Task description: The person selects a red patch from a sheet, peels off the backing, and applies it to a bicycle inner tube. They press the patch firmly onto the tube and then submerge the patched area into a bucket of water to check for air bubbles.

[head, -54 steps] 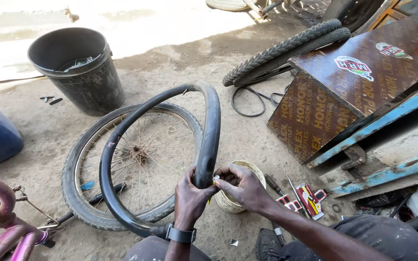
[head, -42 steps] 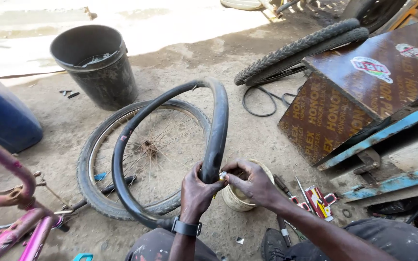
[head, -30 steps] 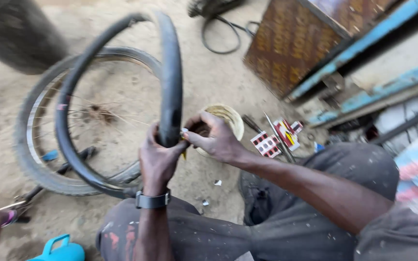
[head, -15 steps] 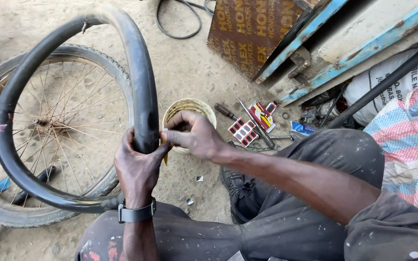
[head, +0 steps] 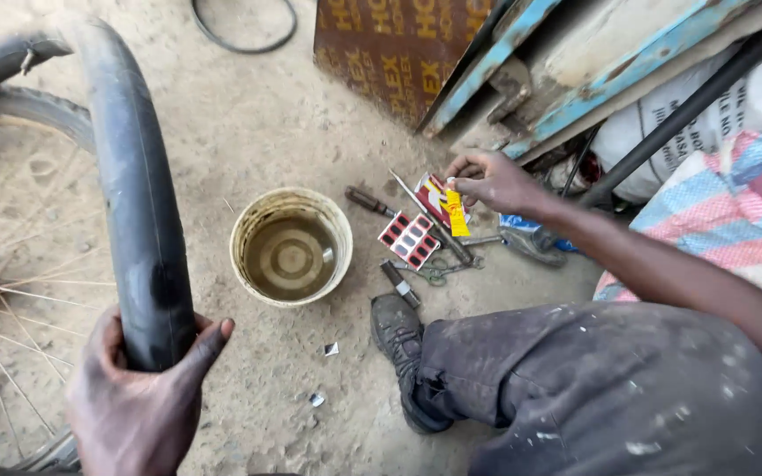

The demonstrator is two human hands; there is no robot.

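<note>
My left hand [head: 138, 401] grips a black inner tube [head: 138, 203] that arcs upright from the lower left toward the top left. My right hand [head: 491, 181] has reached out to the right and pinches a small yellow tube [head: 456, 214] over a red and white patch box [head: 432, 194] on the ground. A red sheet of patches [head: 409, 239] lies beside it. A small round tub of murky water [head: 290, 247] stands on the dirt between my two hands.
A spoked bicycle wheel [head: 11, 264] lies flat at the left behind the inner tube. Screwdrivers and scissors [head: 434, 264] are scattered by the patches. A brown printed board [head: 394, 44] and blue wooden planks [head: 575, 79] stand behind. My shoe [head: 399, 339] and knee fill the lower right.
My right hand let go of the inner tube and moved right to the patch kit, taking the yellow tube. My view dropped lower and closer; my left hand still holds the inner tube.
</note>
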